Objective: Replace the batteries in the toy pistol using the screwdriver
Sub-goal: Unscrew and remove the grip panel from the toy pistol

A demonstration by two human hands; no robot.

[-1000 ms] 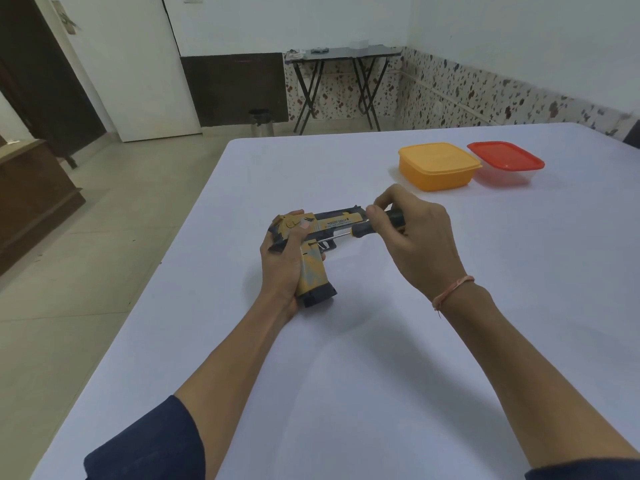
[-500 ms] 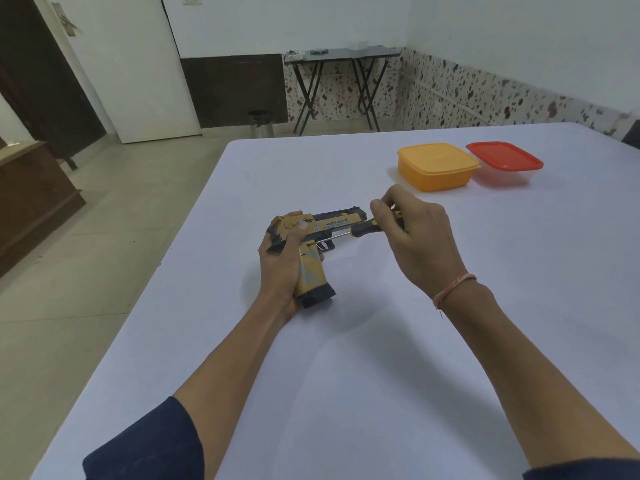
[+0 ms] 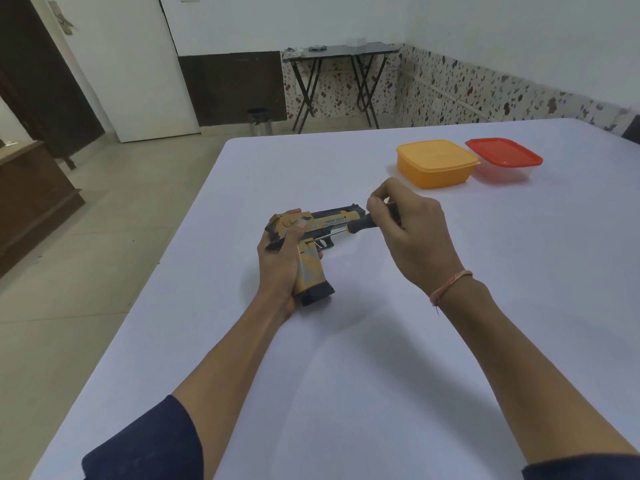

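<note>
1. The toy pistol (image 3: 333,221), yellow and dark grey, is held over the near-centre of the white worktop (image 3: 346,375). Its barrel points right and its grip points back toward the person.
2. The left hand (image 3: 278,271) grips the pistol from the left. The fingers wrap behind the grip and the thumb lies over the rear of the slide.
3. The dark base of the grip sits low over the worktop; I cannot tell whether it touches the surface.
4. The right hand (image 3: 414,233) holds the screwdriver (image 3: 363,225). The thumb and fingertips pinch its dark handle, and the other fingers are curled.
5. The screwdriver lies nearly level. Its thin metal shaft reaches left across the side of the pistol to a spot just above the trigger, at the top of the grip. The tip is too small to tell whether it sits in a screw.
6. A thin pinkish band (image 3: 450,284) circles the right wrist, and a dark blue sleeve (image 3: 145,441) covers the left upper arm.
7. Farther back on the right of the worktop stands an orange container (image 3: 434,162) with its lid on. Just beside it, to the right, is a clear container with a red lid (image 3: 504,157). Both are well apart from the hands.
8. Beyond the worktop, a black folding table (image 3: 341,50) stands against a speckled wall and a small metal bin (image 3: 259,121) sits on the floor. There is a white door (image 3: 138,64), and a brown wooden cabinet (image 3: 31,202) stands at the far left.
</note>
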